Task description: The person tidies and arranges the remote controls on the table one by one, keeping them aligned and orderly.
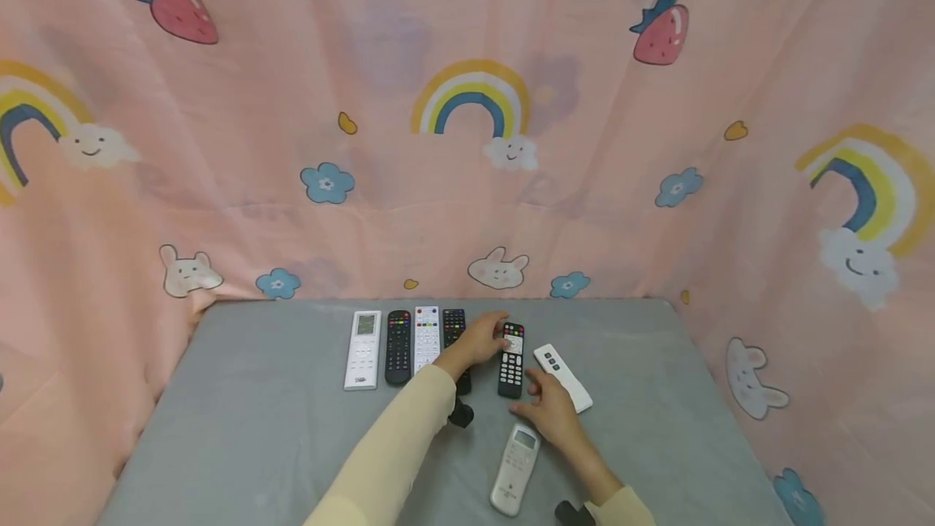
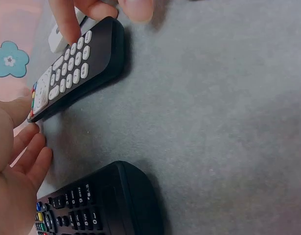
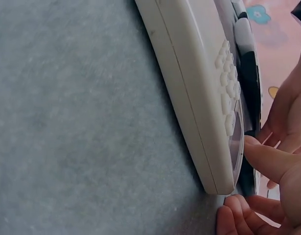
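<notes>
My left hand [image 1: 482, 339] at top end of black remote with white keys [image 1: 511, 360], fingers relaxed, not gripping. My right hand [image 1: 551, 412] loose and flat just past its bottom end, fingertip on it in left wrist view. Remote flat on grey table [image 1: 256, 428], between black remote [image 1: 454, 331] and slim white remote [image 1: 562, 376]. Cream remote [image 1: 514, 469] near right wrist.

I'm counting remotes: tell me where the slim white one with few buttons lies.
In the head view the slim white remote lies angled on the grey table, right of the black remote, just beyond the right hand.
</notes>
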`<state>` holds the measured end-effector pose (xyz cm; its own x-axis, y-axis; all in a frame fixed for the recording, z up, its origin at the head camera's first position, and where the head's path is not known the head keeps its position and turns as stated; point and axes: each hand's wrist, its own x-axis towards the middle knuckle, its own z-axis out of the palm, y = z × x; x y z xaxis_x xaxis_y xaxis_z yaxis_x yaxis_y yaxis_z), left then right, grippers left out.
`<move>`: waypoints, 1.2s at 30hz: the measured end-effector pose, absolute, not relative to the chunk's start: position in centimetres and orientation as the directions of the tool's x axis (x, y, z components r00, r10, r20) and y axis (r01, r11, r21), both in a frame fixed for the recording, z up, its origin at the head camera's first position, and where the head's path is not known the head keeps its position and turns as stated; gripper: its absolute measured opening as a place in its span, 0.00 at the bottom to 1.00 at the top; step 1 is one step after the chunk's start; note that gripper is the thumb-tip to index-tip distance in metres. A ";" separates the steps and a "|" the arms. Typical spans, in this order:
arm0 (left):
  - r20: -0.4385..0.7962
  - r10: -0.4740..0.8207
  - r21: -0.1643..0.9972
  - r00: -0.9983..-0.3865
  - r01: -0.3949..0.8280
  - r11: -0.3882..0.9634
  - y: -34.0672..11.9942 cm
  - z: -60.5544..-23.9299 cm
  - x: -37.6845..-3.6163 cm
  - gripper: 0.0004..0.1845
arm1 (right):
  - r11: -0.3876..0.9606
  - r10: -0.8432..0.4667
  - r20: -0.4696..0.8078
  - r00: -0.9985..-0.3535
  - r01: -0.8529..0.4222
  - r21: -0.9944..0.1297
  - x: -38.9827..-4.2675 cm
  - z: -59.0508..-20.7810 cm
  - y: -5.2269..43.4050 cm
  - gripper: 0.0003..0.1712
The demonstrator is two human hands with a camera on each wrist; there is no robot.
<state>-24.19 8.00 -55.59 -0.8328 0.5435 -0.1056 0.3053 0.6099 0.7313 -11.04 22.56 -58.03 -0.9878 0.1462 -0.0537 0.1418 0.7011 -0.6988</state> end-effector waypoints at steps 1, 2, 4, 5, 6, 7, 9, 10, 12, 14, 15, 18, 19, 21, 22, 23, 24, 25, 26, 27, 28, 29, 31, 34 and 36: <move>-0.110 0.539 0.728 -0.835 0.302 0.616 7.9 -55.6 -24.2 0.30 | 0.706 0.141 -0.049 -0.989 0.134 -0.695 -11.1 -58.1 22.4 0.40; -0.111 0.536 0.726 -0.837 0.300 0.618 7.9 -55.5 -24.2 0.30 | 0.716 0.134 -0.042 -0.990 0.126 -0.687 -11.2 -58.1 22.3 0.40; -0.114 0.533 0.704 -0.838 0.310 0.639 7.9 -55.6 -24.3 0.30 | 0.731 0.131 -0.037 -0.991 0.122 -0.672 -11.4 -58.1 22.2 0.40; -0.113 0.531 0.693 -0.840 0.317 0.648 7.9 -55.7 -24.3 0.30 | 0.741 0.132 -0.038 -0.990 0.124 -0.660 -11.4 -58.2 22.1 0.41; -0.118 0.529 0.681 -0.840 0.319 0.659 8.0 -55.7 -24.3 0.30 | 0.750 0.132 -0.040 -0.990 0.126 -0.650 -11.5 -58.2 22.0 0.40; -0.122 0.526 0.668 -0.842 0.323 0.671 8.0 -55.9 -24.4 0.30 | 0.757 0.130 -0.044 -0.990 0.128 -0.640 -11.5 -58.2 21.9 0.40; -0.134 0.521 0.651 -0.843 0.322 0.688 8.1 -56.0 -24.4 0.30 | 0.773 0.135 -0.050 -0.990 0.137 -0.619 -11.6 -58.2 21.8 0.40; -0.142 0.519 0.648 -0.843 0.317 0.693 8.2 -56.2 -24.4 0.30 | 0.778 0.140 -0.054 -0.989 0.144 -0.611 -11.6 -58.2 21.7 0.40; -0.155 0.517 0.648 -0.842 0.309 0.696 8.2 -56.3 -24.5 0.30 | 0.791 0.148 -0.051 -0.988 0.149 -0.593 -11.7 -58.2 21.6 0.39; -0.164 0.516 0.648 -0.841 0.302 0.699 8.2 -56.4 -24.5 0.30 | 0.801 0.154 -0.048 -0.987 0.153 -0.579 -11.7 -58.1 21.6 0.38; -0.167 0.516 0.650 -0.840 0.300 0.698 8.2 -56.4 -24.6 0.30 | 0.804 0.156 -0.047 -0.987 0.154 -0.574 -11.8 -58.1 21.6 0.38; -0.173 0.515 0.644 -0.839 0.300 0.704 8.2 -56.7 -24.8 0.30 | 0.805 0.157 -0.051 -0.986 0.158 -0.572 -11.9 -58.1 21.6 0.37; -0.173 0.515 0.643 -0.840 0.300 0.705 8.3 -56.7 -24.9 0.30 | 0.805 0.155 -0.050 -0.987 0.155 -0.573 -11.9 -58.1 21.6 0.37; -0.170 0.520 0.644 -0.837 0.305 0.701 8.3 -56.6 -25.0 0.30 | 0.800 0.154 -0.052 -0.987 0.155 -0.580 -12.0 -58.1 21.7 0.37; -0.170 0.525 0.648 -0.834 0.307 0.697 8.3 -56.6 -25.0 0.30 | 0.795 0.155 -0.054 -0.986 0.157 -0.586 -12.0 -58.1 21.8 0.37; -0.172 0.531 0.659 -0.830 0.304 0.688 8.2 -56.4 -25.0 0.30 | 0.791 0.154 -0.055 -0.987 0.156 -0.591 -12.0 -58.1 21.9 0.37; -0.170 0.540 0.669 -0.824 0.306 0.678 8.1 -56.3 -25.0 0.30 | 0.785 0.153 -0.051 -0.987 0.153 -0.600 -12.0 -58.1 21.9 0.37; -0.164 0.549 0.681 -0.820 0.309 0.664 7.9 -56.1 -25.1 0.30 | 0.780 0.145 -0.043 -0.988 0.141 -0.609 -12.0 -58.0 22.0 0.37; -0.154 0.560 0.694 -0.814 0.314 0.648 7.7 -55.9 -25.2 0.30 | 0.771 0.143 -0.039 -0.989 0.136 -0.622 -12.0 -58.0 22.1 0.37; -0.145 0.569 0.705 -0.809 0.319 0.633 7.5 -55.7 -25.3 0.31 | 0.759 0.135 -0.024 -0.991 0.119 -0.641 -12.0 -57.8 22.1 0.37; -0.132 0.578 0.717 -0.805 0.325 0.617 7.2 -55.5 -25.5 0.31 | 0.747 0.131 -0.013 -0.991 0.107 -0.656 -12.1 -57.7 22.2 0.37; -0.114 0.587 0.731 -0.801 0.333 0.595 7.0 -55.4 -25.8 0.31 | 0.736 0.123 0.005 -0.992 0.088 -0.671 -12.1 -57.5 22.3 0.36; -0.073 0.603 0.754 -0.795 0.351 0.555 6.5 -55.0 -26.2 0.31 | 0.715 0.116 0.028 -0.993 0.064 -0.696 -12.2 -57.1 22.4 0.36; -0.032 0.612 0.778 -0.790 0.365 0.511 5.6 -54.6 -26.8 0.30 | 0.690 0.108 0.029 -0.994 0.054 -0.722 -12.4 -56.4 22.4 0.36; -0.018 0.616 0.791 -0.788 0.366 0.490 5.1 -54.4 -27.1 0.30 | 0.686 0.090 0.019 -0.996 0.048 -0.727 -12.5 -56.1 22.3 0.36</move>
